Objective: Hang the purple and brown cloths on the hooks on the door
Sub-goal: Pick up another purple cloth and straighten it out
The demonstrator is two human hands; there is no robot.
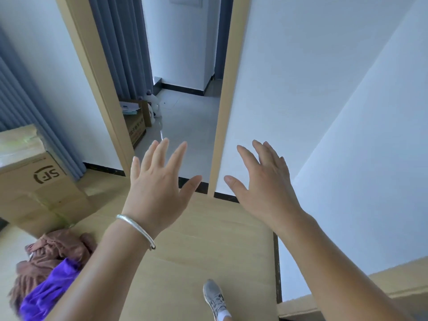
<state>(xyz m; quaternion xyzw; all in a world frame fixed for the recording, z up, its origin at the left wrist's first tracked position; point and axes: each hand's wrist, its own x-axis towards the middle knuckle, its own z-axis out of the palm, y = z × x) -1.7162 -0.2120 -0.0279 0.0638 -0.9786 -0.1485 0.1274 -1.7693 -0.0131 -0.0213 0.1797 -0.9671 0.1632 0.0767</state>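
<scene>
The brown cloth (58, 247) lies crumpled on the wooden floor at the lower left, with the purple cloth (46, 290) bunched on top of its near part. My left hand (157, 184), a silver bangle on its wrist, is stretched forward with fingers spread and holds nothing. Beside it my right hand (261, 179) reaches out too, fingers straight and empty, in front of the white wall (301, 89) right of the doorway. No door leaf or hooks are in view.
An open doorway with a tan frame (222, 112) leads to a tiled room. A cardboard box (30, 177) stands at the left by grey curtains (20, 96). More boxes and a white jug (157, 107) sit past the doorway. My grey shoe (214, 297) is below.
</scene>
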